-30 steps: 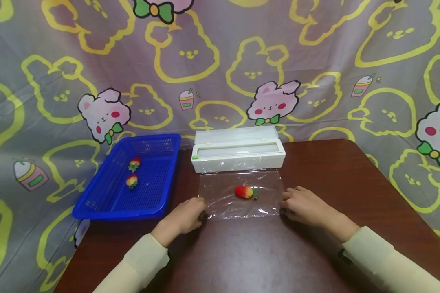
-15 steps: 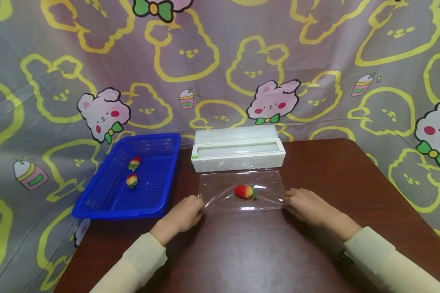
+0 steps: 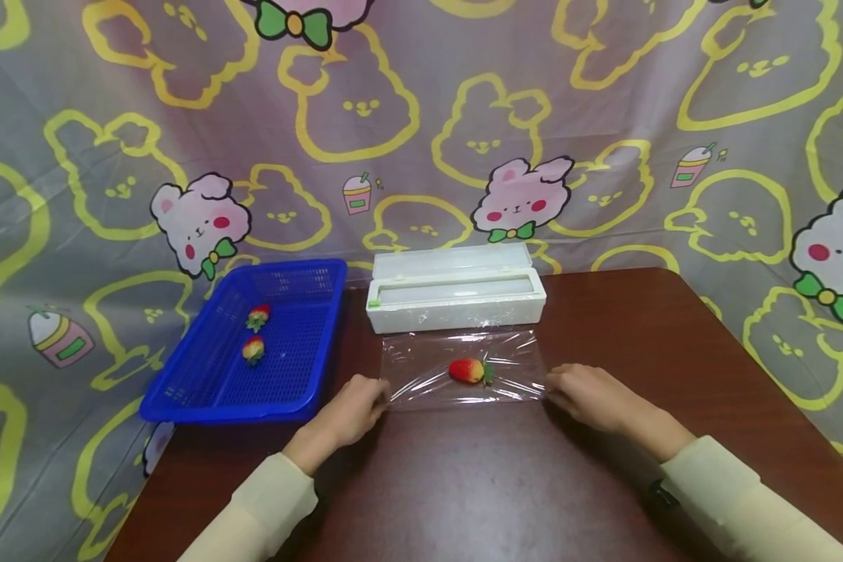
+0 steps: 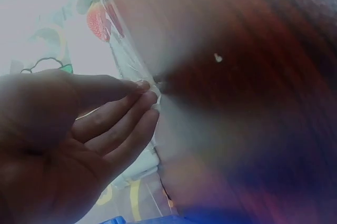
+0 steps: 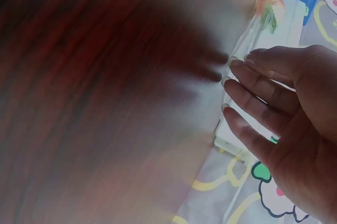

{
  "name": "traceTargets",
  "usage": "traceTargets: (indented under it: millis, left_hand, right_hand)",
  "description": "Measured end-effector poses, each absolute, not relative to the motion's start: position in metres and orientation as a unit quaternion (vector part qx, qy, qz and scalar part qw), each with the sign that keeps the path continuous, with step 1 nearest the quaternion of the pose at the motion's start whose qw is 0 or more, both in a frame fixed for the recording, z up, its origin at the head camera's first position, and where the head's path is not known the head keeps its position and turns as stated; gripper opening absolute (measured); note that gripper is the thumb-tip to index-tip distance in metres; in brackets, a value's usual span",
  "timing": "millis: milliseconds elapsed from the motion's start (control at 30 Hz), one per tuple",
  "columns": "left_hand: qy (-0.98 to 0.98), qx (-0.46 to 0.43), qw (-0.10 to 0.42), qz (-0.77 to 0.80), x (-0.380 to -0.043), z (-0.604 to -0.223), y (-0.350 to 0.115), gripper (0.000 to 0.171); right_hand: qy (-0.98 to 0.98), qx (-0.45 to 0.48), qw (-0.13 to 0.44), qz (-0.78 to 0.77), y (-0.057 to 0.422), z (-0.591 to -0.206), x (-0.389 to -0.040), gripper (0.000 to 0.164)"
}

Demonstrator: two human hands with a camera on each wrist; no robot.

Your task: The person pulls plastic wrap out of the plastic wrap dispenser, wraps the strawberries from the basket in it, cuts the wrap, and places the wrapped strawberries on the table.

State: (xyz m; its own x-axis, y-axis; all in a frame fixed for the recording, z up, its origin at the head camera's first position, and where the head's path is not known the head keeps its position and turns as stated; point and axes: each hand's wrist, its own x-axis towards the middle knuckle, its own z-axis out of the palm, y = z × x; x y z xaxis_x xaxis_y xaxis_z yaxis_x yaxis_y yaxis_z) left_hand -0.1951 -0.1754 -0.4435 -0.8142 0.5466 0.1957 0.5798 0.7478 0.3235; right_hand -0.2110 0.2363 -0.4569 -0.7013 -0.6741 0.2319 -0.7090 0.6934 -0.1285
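Note:
A sheet of clear plastic wrap (image 3: 421, 390) stretches from the front of a white wrap dispenser (image 3: 457, 314) toward the person. On it lies a red strawberry (image 3: 467, 371) with pale yellow at its leafy end, green leaves to the right. The left hand (image 3: 351, 407) pinches the sheet's near left corner between thumb and fingertips, close over the table in the left wrist view. At the near right corner the right hand (image 3: 590, 398) pinches the film, thumb against the forefinger in the right wrist view. Tight creases run across the film between both hands.
To the left stands a blue plastic basket (image 3: 302, 367) holding two strawberries (image 3: 254, 349). The dispenser's clear lid (image 3: 457, 257) is raised at the back. A printed curtain (image 3: 407, 78) hangs behind the brown wooden table (image 3: 478, 484).
The near edge of the plastic wrap has moved slightly away from the person and creased. Both hands have shifted a little outward, tightening their hold on the corners. The strawberry stays in place.

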Motion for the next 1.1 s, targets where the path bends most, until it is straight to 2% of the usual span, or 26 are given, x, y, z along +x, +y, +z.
traceTargets:
  millis: [567, 1100]
  left_hand:
    - [-0.938, -0.256, 0.094, -0.213, -0.197, -0.435, -0.173, 0.008]
    - [-0.938, -0.227, 0.142, -0.222, -0.220, -0.440, -0.166, 0.007]
  right_hand:
    - [-0.927, 0.329, 0.077, 0.162, 0.243, -0.451, -0.221, 0.018]
    - [-0.937, 0.281, 0.031, 0.207, 0.238, -0.446, -0.246, 0.010]
